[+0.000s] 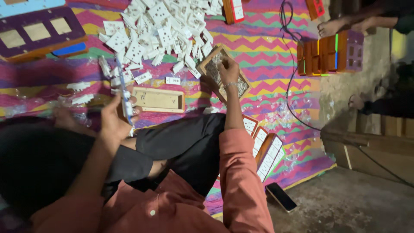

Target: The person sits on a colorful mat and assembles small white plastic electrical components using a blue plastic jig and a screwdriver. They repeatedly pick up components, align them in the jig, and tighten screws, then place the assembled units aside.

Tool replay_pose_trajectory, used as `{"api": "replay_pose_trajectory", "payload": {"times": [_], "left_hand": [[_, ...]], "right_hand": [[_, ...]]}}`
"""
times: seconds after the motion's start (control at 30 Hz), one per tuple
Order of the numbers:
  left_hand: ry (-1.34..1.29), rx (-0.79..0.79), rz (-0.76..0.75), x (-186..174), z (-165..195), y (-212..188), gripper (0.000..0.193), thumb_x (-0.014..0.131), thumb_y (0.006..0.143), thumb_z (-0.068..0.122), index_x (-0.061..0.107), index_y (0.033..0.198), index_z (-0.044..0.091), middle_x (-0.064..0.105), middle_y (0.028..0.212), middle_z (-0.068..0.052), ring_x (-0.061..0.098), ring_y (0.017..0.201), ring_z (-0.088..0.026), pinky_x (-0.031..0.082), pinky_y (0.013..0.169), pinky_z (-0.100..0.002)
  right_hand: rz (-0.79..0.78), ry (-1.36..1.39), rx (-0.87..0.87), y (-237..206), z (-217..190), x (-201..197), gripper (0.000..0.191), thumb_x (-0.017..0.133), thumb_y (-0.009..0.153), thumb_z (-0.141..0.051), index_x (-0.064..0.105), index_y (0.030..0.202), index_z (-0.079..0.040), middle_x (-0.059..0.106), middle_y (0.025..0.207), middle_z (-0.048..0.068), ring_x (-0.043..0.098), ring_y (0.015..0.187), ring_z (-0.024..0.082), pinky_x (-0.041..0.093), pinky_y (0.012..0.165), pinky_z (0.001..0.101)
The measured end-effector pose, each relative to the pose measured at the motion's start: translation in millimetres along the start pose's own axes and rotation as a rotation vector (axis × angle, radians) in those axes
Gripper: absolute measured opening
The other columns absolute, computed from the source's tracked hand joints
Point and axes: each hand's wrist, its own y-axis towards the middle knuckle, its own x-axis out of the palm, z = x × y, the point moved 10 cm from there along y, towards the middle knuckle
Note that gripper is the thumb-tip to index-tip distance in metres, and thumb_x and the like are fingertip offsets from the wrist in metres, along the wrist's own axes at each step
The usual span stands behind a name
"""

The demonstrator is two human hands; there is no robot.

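Hands: left hand (115,115) closing round a thin white-and-blue strip part (126,97), holding it upright over the lap; right hand (228,65) reaching fwd, fingers curling down into a small wooden tray of tiny pale bits (241,86), looks like pinching some, can't tell for sure.
Parts pile: big heap of white plastic socket pieces (159,26) lying loose on the zigzag-striped mat (267,47), just beyond both hands.
Box: shallow oblong wooden frame (158,100) sitting btwn the hands, near left one, apart from tray.
Done: short row of wood-edged white socket boards (268,153) leaning by the right knee; stacked orange/purple boards (330,51) further off.
Left: most pieces looking unassembled, so judging work as being early-to-mid.
Nearby: another person's bare foot (331,28) resting at mat's edge; dark phone (281,196) lying on floor.
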Motion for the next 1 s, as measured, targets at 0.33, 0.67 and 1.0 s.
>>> {"api": "replay_pose_trajectory", "payload": {"times": [0.33,0.67,1.0], "left_hand": [[-0.122,-0.031,-0.114,10,-10,-2,0.051,0.055,0.104,0.038,0.054,0.145,0.008,0.059,0.100,-0.005,0.057,0.084,-0.024,0.046,0.061,-0.031],[-0.068,-0.082,-0.009,22,-32,1,0.038,0.058,0.099,0.033,0.058,0.133,0.017,0.062,0.091,-0.002,0.062,0.074,-0.022,0.044,0.052,-0.028],[0.094,0.045,-0.007,23,-30,7,0.038,0.062,0.100,0.026,0.054,0.135,0.013,0.067,0.096,-0.007,0.062,0.068,-0.017,0.051,0.058,-0.031]], "right_hand": [[-0.174,0.302,-0.064,-45,-21,43,0.010,0.075,0.097,-0.007,0.073,0.095,0.003,0.069,0.081,0.001,0.061,0.074,0.008,0.052,0.068,0.0251],[-0.462,0.469,-0.187,-163,-80,121,0.016,0.077,0.093,-0.004,0.075,0.108,0.002,0.070,0.105,0.007,0.064,0.094,0.012,0.053,0.084,0.0273],[-0.499,0.295,-0.302,-176,-100,128,0.017,0.076,0.091,-0.001,0.076,0.108,0.000,0.067,0.097,0.007,0.063,0.088,0.016,0.052,0.081,0.0278]]}}
